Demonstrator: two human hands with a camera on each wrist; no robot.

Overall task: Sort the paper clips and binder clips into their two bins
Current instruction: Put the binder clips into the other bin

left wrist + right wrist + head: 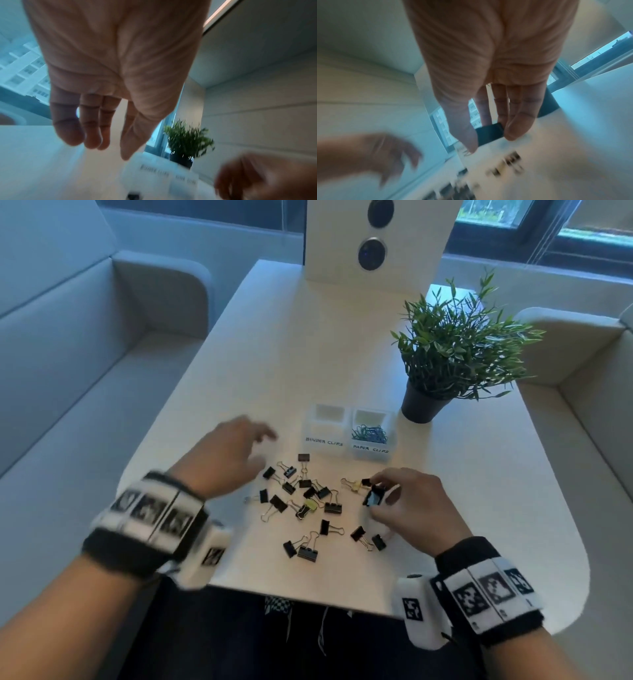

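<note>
Pinching a binder clip (pixel 373 497) — right hand (pixel 416 501).

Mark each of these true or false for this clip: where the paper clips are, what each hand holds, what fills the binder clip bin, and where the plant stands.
1. The paper clips lie in the bin labelled PAPER CLIPS. True.
2. The right hand is empty. False: it pinches a black binder clip, seen between thumb and fingers in the right wrist view.
3. The left hand holds nothing. True: its fingers hang open above the table.
4. The bin labelled BINDER CLIPS is full of clips. False: it looks empty; the binder clips lie scattered on the table.
5. The plant stands left of the bins. False: it stands to their right, further back.
</note>
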